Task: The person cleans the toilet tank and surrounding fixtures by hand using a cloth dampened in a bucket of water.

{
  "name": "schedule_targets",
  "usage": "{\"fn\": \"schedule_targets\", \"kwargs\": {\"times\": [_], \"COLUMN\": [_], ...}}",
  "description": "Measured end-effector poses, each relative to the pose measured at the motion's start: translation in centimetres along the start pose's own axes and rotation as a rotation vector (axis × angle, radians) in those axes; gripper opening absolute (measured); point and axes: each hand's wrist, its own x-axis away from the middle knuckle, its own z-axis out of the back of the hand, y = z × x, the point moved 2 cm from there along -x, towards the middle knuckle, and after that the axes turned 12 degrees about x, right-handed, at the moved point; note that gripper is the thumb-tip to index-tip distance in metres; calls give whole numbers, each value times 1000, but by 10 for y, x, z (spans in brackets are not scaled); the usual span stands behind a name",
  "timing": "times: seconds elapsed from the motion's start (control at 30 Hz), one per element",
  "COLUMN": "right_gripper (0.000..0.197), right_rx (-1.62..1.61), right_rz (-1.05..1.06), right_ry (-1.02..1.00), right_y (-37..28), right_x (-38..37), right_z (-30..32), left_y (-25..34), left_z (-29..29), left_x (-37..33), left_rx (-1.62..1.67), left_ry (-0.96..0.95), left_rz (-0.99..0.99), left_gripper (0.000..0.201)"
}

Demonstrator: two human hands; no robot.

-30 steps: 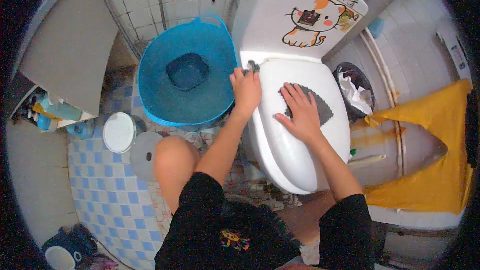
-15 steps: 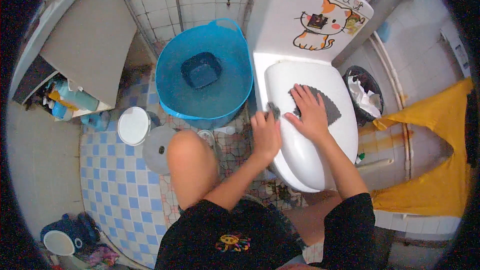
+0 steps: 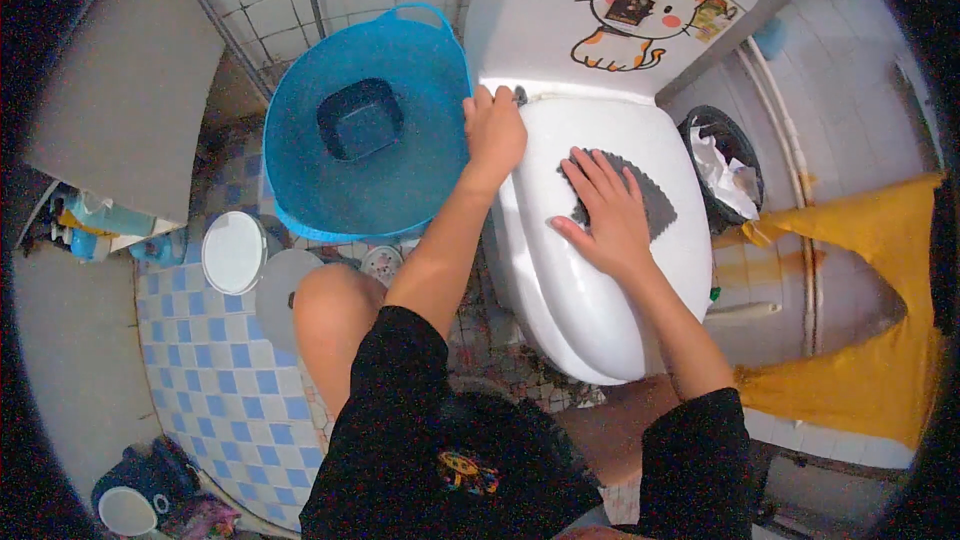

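A white toilet with its lid (image 3: 590, 300) down stands in front of me, its tank (image 3: 560, 10) bearing a cartoon cat sticker. My right hand (image 3: 605, 210) lies flat with spread fingers on a dark grey cloth (image 3: 655, 195) pressed to the lid. My left hand (image 3: 495, 130) grips the lid's left rear edge near the hinge. My bare knee (image 3: 325, 310) shows below the left arm.
A large blue tub (image 3: 400, 180) holding a small dark blue basin (image 3: 360, 118) sits left of the toilet. A black waste bin (image 3: 725, 165) with paper stands to the right. A yellow cloth (image 3: 850, 320) hangs at right. White round lids (image 3: 235, 252) lie on the blue-checked floor.
My left hand has moved from the lid's near left side back up to its rear left edge. The right hand stays flat on the grey cloth.
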Motion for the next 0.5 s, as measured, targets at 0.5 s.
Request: {"fn": "schedule_targets", "kwargs": {"times": [0.5], "right_gripper": [68], "right_rx": [-24], "right_rz": [-18], "right_ry": [-6], "right_y": [8], "right_x": [1], "right_z": [-5], "left_y": [91], "left_z": [49], "left_x": [209], "left_rx": [232], "left_ry": [56], "left_rz": [-37], "left_gripper": [14]}}
